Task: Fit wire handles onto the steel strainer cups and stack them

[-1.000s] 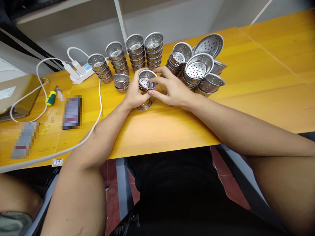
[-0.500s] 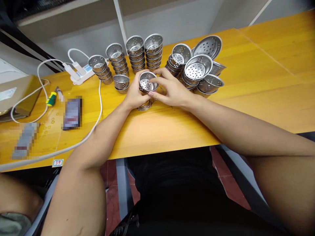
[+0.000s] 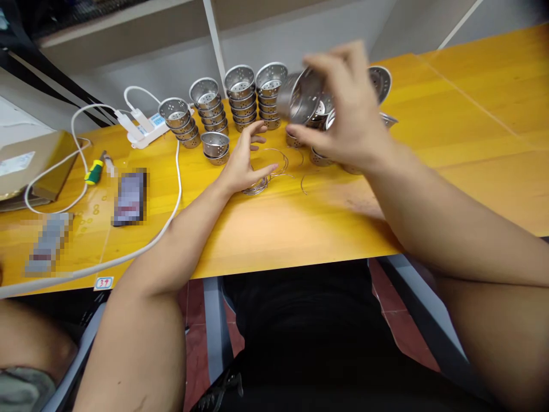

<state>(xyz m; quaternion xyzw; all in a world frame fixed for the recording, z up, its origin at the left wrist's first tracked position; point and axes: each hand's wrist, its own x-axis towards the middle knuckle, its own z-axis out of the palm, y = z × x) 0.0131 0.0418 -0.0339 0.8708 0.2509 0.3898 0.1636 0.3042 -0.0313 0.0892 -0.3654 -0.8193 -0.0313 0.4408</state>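
Note:
Raised above the right-hand stacks, my right hand [image 3: 349,109] grips a perforated metal strainer cup [image 3: 295,97], tilted on its side and blurred by motion. My left hand [image 3: 244,160] holds nothing; its fingers are apart and curved over the table. Just below its thumb lies a bundle of thin wire rings [image 3: 256,187]. More loose wire rings [image 3: 278,163] are spread to its right. Left of that hand stands a short stack of two strainer cups [image 3: 215,147]. The stacks behind my right hand are partly hidden by it.
Tall stacks of strainer cups [image 3: 240,94] line the back of the yellow table [image 3: 274,234]. At the left are a power strip [image 3: 148,133] with white cables, a green-yellow screwdriver [image 3: 94,170], two pixelated objects and a cardboard box [image 3: 38,166]. A person's knee shows at lower left.
My right hand has lifted the strainer cup from my left hand, up and to the right, and tipped it sideways. My left hand has let go and opened, uncovering the wire rings.

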